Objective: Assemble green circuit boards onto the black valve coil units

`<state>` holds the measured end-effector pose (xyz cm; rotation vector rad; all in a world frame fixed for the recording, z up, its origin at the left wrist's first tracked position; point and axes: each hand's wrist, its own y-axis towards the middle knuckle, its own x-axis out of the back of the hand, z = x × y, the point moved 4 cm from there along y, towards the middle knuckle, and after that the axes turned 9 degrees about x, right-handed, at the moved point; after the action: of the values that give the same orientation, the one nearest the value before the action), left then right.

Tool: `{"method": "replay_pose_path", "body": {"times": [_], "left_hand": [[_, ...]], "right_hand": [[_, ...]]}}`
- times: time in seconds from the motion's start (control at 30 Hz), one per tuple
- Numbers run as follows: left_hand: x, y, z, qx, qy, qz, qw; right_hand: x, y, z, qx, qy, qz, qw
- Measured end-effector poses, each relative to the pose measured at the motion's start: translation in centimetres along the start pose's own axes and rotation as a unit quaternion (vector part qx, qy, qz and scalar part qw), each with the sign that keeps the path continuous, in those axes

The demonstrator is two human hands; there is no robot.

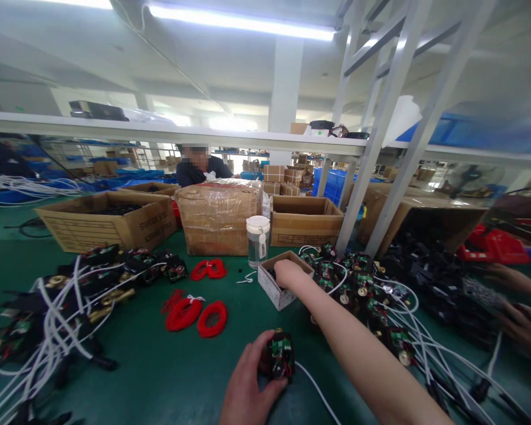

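Note:
My left hand (pixel 246 381) grips a small black housing (pixel 281 355) with an exposed green circuit board, low in the middle of the view. A white cable (pixel 316 386) runs from its right side toward the bottom edge. My right hand (pixel 287 273) reaches into a small open cardboard box (pixel 272 294) just beyond. Its fingers are down inside the box, so what they touch is hidden. Bundles of red wire (pixel 212 319) lie left of the box. A clear bottle with a white lid (pixel 257 242) stands right behind it.
Piles of similar circuit-board units with white cables lie left (pixel 101 277) and right (pixel 363 283). Behind are cardboard cartons (pixel 221 218) and a metal shelf post (pixel 380 130). Another person's hands (pixel 524 324) are at the right edge; a person (pixel 203 165) sits across.

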<state>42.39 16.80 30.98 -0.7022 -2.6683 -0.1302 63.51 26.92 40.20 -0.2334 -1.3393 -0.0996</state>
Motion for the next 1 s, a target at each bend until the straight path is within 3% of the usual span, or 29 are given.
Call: {"method": "replay_pose_path", "body": {"times": [0.17,0.37,0.5,0.63,0.67,0.73,0.83,0.93,1.0], "left_hand": [[0.0,0.0,0.2,0.005,-0.009,0.008,1.000],[0.0,-0.1,-0.1,0.011,-0.011,0.029,0.999],[0.0,0.0,-0.2,0.017,-0.013,0.044,0.999],[-0.1,0.0,-0.1,0.024,-0.015,0.049,0.998],[-0.2,0.0,-0.1,0.022,-0.016,0.050,0.998],[-0.2,0.1,0.0,0.018,-0.016,0.051,0.998],[-0.2,0.1,0.2,0.011,-0.014,0.046,0.999],[-0.2,0.2,0.4,0.005,-0.014,0.049,0.999],[-0.2,0.2,0.5,0.007,-0.013,0.053,0.999]], "right_hand": [[-0.6,-0.3,-0.4,-0.009,0.012,-0.028,1.000],[1.6,-2.8,-1.6,-0.011,0.086,-0.158,0.984],[1.8,-7.2,-2.1,-0.012,0.200,-0.216,0.956],[-1.2,-13.5,-1.8,0.003,0.319,-0.220,0.922],[-2.3,-15.0,-1.6,0.009,0.362,-0.224,0.905],[-4.6,-17.5,-1.3,0.014,0.517,-0.244,0.820],[-8.0,-19.6,-1.0,-0.006,0.647,-0.227,0.728],[-10.1,-20.3,-0.7,-0.006,0.711,-0.216,0.669],[-10.5,-20.5,-0.5,-0.003,0.728,-0.214,0.652]]}}
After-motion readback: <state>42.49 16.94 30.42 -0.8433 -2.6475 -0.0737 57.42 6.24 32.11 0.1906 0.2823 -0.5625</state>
